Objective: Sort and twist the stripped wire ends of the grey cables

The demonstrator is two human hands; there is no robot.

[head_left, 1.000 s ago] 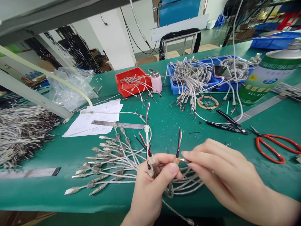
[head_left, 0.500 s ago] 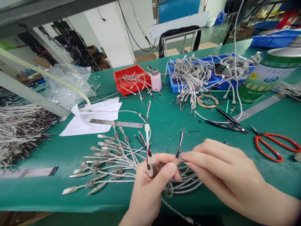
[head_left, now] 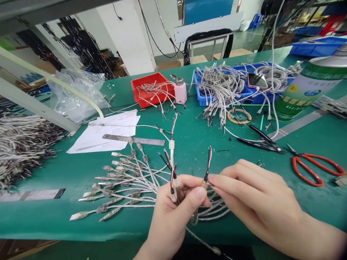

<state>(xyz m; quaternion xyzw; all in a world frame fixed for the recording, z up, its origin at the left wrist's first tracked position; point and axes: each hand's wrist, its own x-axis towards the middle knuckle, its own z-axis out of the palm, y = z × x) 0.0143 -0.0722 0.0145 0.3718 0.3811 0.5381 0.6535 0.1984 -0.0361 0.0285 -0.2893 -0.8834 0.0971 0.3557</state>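
flat grey plugs (head_left: 78,216) on braided silver cables (head_left: 135,206) fan across the green tabletop (head_left: 40,222); your left hand (head_left: 173,213) pinches a translucent cable end (head_left: 205,185), its red, white and black wires (head_left: 209,162) upright; your right hand (head_left: 257,198) sits narrow beside it, any grip unclear

Left hand (head_left: 175,213) and right hand (head_left: 257,195) are side by side over a workbench's (head_left: 32,222) near middle, a cable fan (head_left: 109,192) mostly to their left; behind it, a ruler (head_left: 134,139) lies partly on paper (head_left: 94,133). Far middle, a cable-filled tray (head_left: 145,103) stands left of a bottle (head_left: 180,94); farther right, a phone (head_left: 256,80) lies between cable heaps (head_left: 222,81). At right, pliers (head_left: 268,142) lie left of scissors (head_left: 300,155), a can (head_left: 306,92) behind.
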